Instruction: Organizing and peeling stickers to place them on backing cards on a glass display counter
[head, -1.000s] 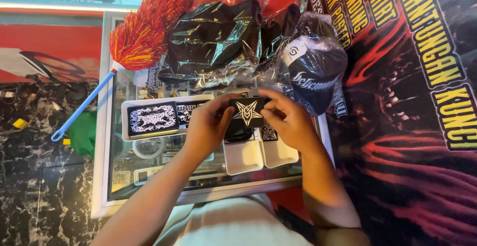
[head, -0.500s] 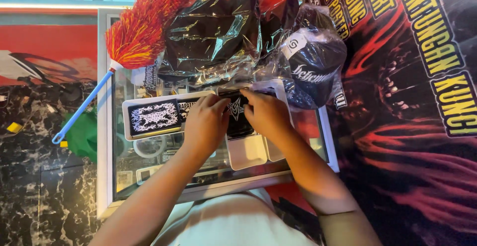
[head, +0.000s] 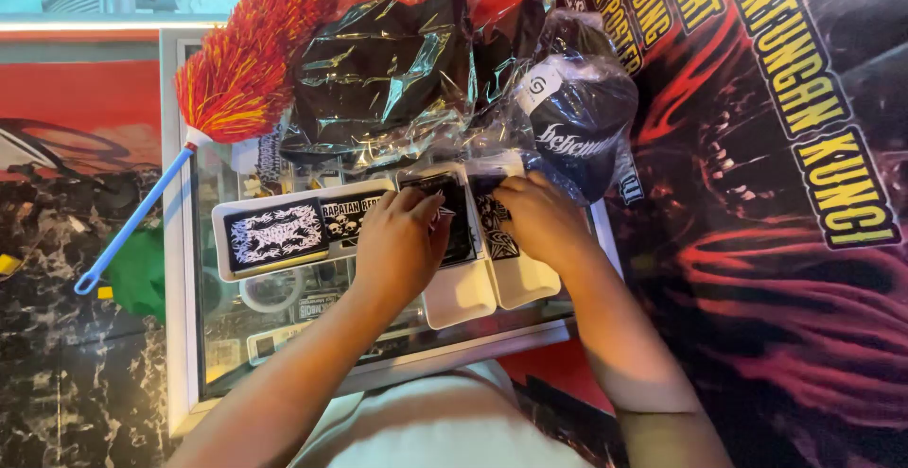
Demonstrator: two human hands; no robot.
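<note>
A black printed patch point(head: 452, 211) in a white plastic tray point(head: 465, 293) on the glass counter point(head: 284, 355) is being pinched by left hand point(head: 402, 246) fingers; the neighbouring black patch point(head: 497, 232) is being pressed under curled right hand point(head: 546, 222) fingers.

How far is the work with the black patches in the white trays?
Done: one long white tray on the glass counter already shows two patches laid flat. In hand: the left hand presses a black patch into the middle tray, while the right hand works at the next tray. Left: both these trays have bare white lower ends, and the wrapped cap lies untouched.
</note>
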